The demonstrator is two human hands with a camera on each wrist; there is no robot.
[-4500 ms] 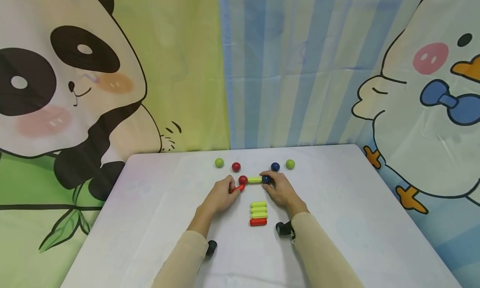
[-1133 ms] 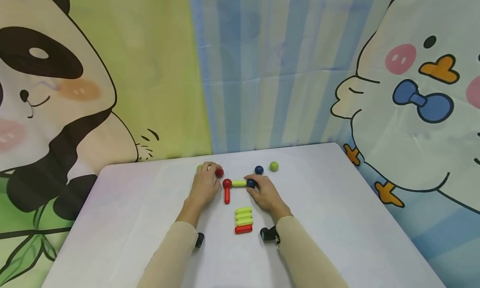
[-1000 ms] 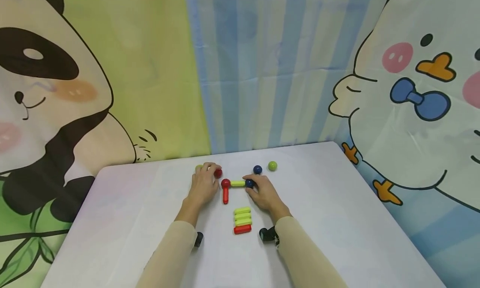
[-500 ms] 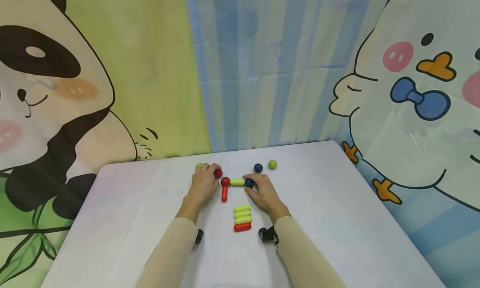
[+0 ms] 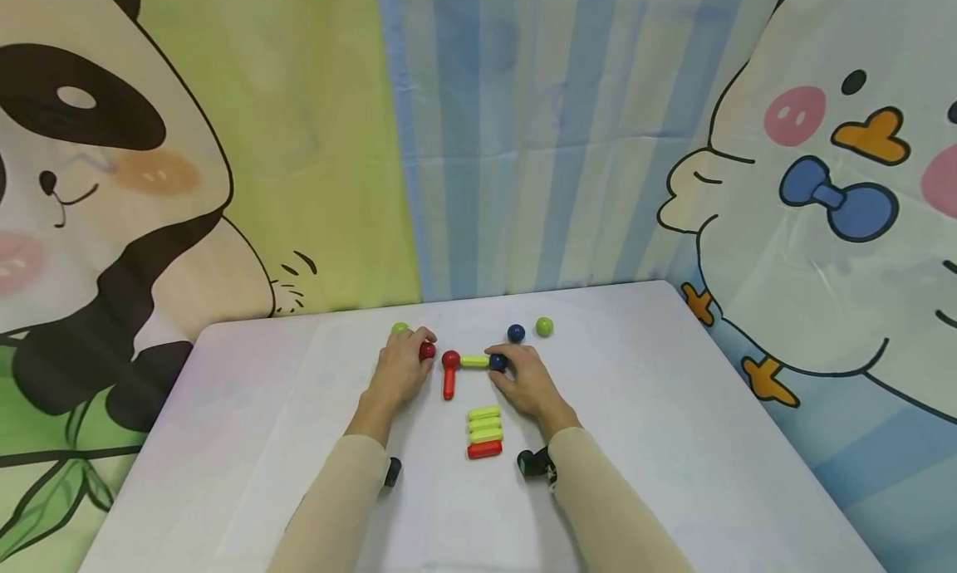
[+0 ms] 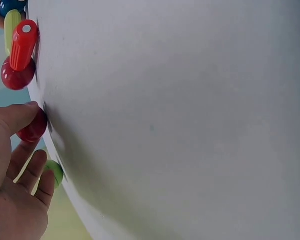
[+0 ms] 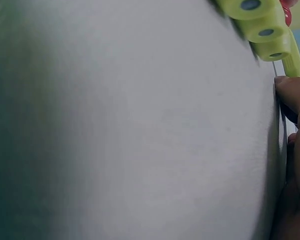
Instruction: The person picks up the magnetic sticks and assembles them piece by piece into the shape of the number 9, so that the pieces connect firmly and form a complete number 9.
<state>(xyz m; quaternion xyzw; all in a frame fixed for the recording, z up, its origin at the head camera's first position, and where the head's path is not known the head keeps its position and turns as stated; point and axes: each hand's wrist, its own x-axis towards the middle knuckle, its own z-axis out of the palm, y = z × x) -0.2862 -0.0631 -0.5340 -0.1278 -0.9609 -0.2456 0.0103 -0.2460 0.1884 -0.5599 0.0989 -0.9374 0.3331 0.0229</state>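
Observation:
My left hand (image 5: pixel 396 374) pinches a loose red ball (image 5: pixel 427 350) between thumb and fingers; the left wrist view shows thumb and fingertips on that red ball (image 6: pixel 34 126). With thumb and index finger, my right hand (image 5: pixel 529 384) holds a dark blue ball (image 5: pixel 498 363) at the end of a yellow-green rod (image 5: pixel 474 362). The rod's other end meets a second red ball (image 5: pixel 451 359), from which a red rod (image 5: pixel 449 384) points toward me. In the right wrist view the blue ball is mostly hidden behind my thumb (image 7: pixel 294 92).
Below the joined pieces lie several yellow-green rods (image 5: pixel 485 424) in a row with one red rod (image 5: pixel 484 449). A blue ball (image 5: pixel 516 333) and a green ball (image 5: pixel 544 326) sit behind my right hand. Another green ball (image 5: pixel 399 329) is beyond my left fingers. A printed curtain hangs behind the table (image 5: pixel 247 440).
My left hand has let go of the red rod, which now points toward me, and has gone to the loose red ball, drawing it slightly nearer and left. My right hand stays on the blue ball.

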